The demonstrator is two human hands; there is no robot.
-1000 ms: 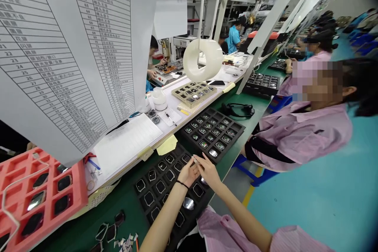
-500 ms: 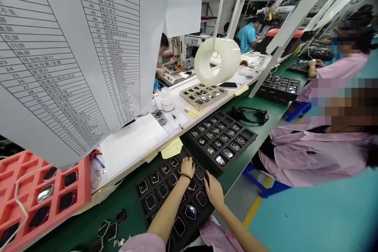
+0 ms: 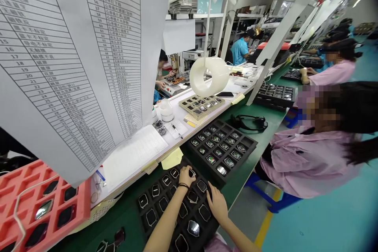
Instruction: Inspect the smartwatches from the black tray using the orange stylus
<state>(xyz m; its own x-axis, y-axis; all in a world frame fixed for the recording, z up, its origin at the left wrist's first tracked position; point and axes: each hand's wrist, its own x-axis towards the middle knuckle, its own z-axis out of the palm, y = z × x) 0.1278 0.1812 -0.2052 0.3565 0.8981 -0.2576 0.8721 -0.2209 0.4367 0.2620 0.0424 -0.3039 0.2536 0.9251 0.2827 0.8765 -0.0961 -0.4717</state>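
A black compartment tray (image 3: 141,217) lies before me, holding rows of smartwatch cases with dark screens, some with small white marks lit. My left hand (image 3: 186,176), with a dark band at the wrist, reaches over it to the far right corner. Its fingers are curled around a smartwatch (image 3: 192,173) in that compartment, partly hidden by the hand. At the tray's right side rests my right hand (image 3: 218,204), fingers stretched along the edge and holding nothing. One watch face (image 3: 193,228) in the near part reflects bright light.
Another black tray (image 3: 251,146) of watches with lit screens lies beyond mine. A red tray (image 3: 85,199) stands at left under hanging printed sheets (image 3: 67,67). A roll of tape (image 3: 209,76) hangs over the bench. Loose watch parts (image 3: 110,244) lie at front left. A co-worker (image 3: 313,157) sits at right.
The view has tilted upward slightly. My left fingers have curled more tightly at the far right compartment. My right hand stays at the tray's edge.
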